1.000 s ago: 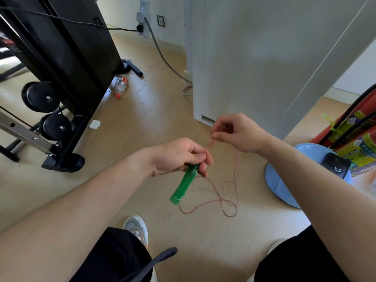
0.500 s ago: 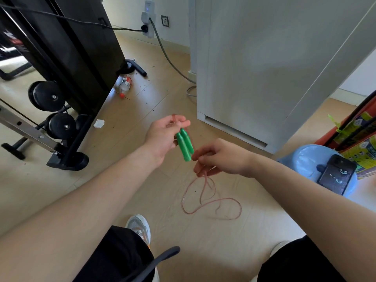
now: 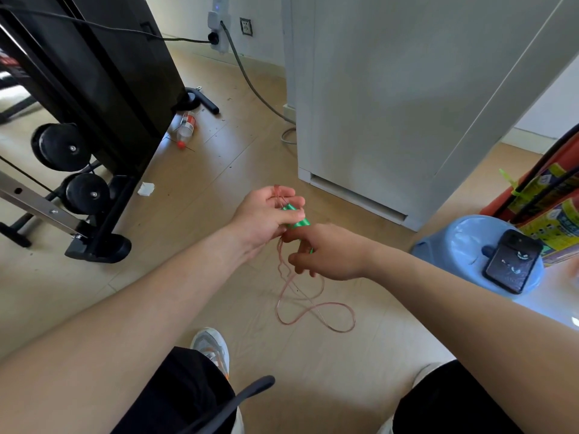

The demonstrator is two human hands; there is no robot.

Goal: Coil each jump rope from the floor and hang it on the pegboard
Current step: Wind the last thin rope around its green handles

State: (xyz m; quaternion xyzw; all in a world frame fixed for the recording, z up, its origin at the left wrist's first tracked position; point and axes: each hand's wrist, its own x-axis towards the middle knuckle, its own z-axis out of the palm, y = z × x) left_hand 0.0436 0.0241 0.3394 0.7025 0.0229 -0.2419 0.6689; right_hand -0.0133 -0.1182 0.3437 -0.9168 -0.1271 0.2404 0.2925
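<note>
Gripping the two smooth, cylindrical green jump-rope handles (image 3: pixel 296 221) side by side, the left hand (image 3: pixel 266 216) pinches them between thumb and curled fingers. The right hand (image 3: pixel 332 253) curls its fingers at their lower ends. The exact contact is hidden behind the back of that hand. The thin, translucent pink cord (image 3: pixel 281 261) hangs in loose loops onto the plank-patterned floor (image 3: pixel 219 183). The cord turns above the left fingers are blurred.

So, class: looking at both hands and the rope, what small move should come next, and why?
Probably the right hand draws up another loop of pink cord to the left hand, which grips the green handles: loose cord hangs uncoiled below.
</note>
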